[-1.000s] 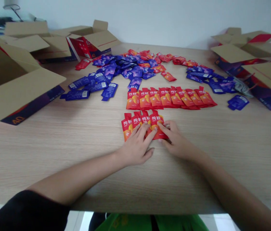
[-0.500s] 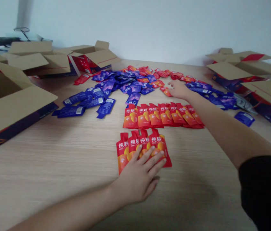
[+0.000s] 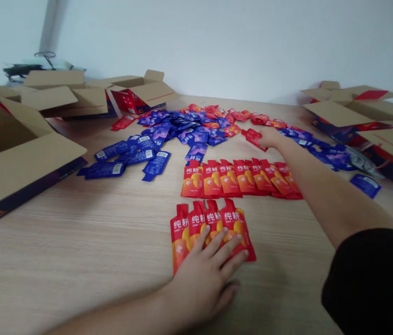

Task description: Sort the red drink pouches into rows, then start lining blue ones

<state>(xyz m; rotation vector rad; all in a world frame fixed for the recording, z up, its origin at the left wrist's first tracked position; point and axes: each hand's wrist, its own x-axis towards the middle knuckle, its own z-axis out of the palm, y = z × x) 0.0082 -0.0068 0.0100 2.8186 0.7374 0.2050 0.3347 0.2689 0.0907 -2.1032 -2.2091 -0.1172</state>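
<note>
My left hand (image 3: pixel 210 274) lies spread on a near row of overlapping red pouches (image 3: pixel 181 232) with orange fruit pictures. Beyond it, a longer row of red pouches (image 3: pixel 243 177) overlaps from left to right. My right hand (image 3: pixel 269 138) reaches over the right end of that row, its fingers closed on a single red pouch (image 3: pixel 253 137). Left of this pouch is a heap of blue pouches (image 3: pixel 185 123), with loose red pouches (image 3: pixel 213 110) along its back.
Open cardboard boxes stand at the near left (image 3: pixel 25 153), back left (image 3: pixel 140 93) and right (image 3: pixel 353 107). More blue pouches (image 3: pixel 336 156) lie by the right boxes, beside a crumpled silvery item (image 3: pixel 363 163). A wall (image 3: pixel 231 51) rises behind the table (image 3: pixel 112 246).
My right hand has closed on a red pouch and lifted or turned it, drawing it slightly to the right. My left hand stays on the near row. The whole view has shifted a little.
</note>
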